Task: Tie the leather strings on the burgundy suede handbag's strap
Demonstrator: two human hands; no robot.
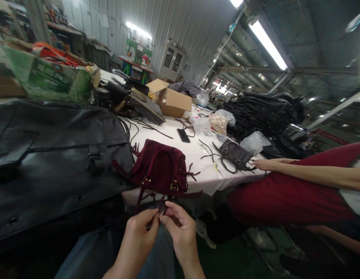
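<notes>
Between my two hands, just past the table's front edge, is a thin burgundy strap (161, 202). My left hand (142, 228) pinches it with thumb and index finger. Close beside it, my right hand (180, 228) has its fingers closed on the strap too; the exact grip is partly hidden. Beyond them a burgundy handbag (165, 164) lies on the white table (156, 133), with a handle, brass-coloured buckles and thin laces at its sides. Some of its straps hang over the edge towards my hands.
A large black leather bag (58, 155) fills the left. On the right, a co-worker's hand (264, 164) touches a small grey handbag (235, 153). A phone (183, 135), a cardboard box (177, 102), plastic bags and loose cords lie farther back, near a green sack (52, 79).
</notes>
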